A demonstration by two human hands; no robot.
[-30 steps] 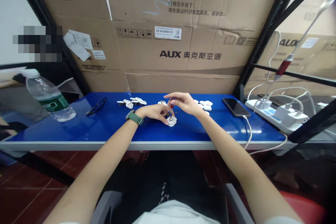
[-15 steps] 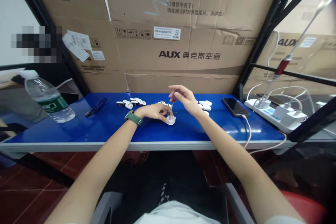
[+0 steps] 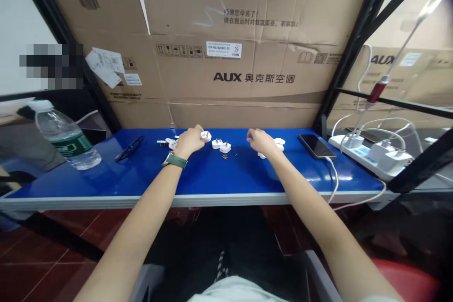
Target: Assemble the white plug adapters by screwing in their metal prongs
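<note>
My left hand (image 3: 191,141), with a green watch strap (image 3: 178,160) at the wrist, pinches a white three-pin plug (image 3: 205,136) above the blue table. To its right, two more white plugs (image 3: 221,145) lie pins up, beside a small heap of brass screws (image 3: 225,156). My right hand (image 3: 260,140) is beside the white plug covers (image 3: 279,142), its fingers curled. What they may hold is hidden. Several white plug parts (image 3: 172,143) with pins lie left of my left hand, partly covered by it.
A black phone (image 3: 316,145) with a charging cable lies at the right, near a white power strip (image 3: 371,156). Black glasses (image 3: 129,148) and a water bottle (image 3: 65,137) are at the left. A large cardboard sheet (image 3: 226,89) stands along the back edge.
My left hand has moved left and back, now with a plug in it. My right hand has moved right and lowered; the screwdriver it held no longer shows.
</note>
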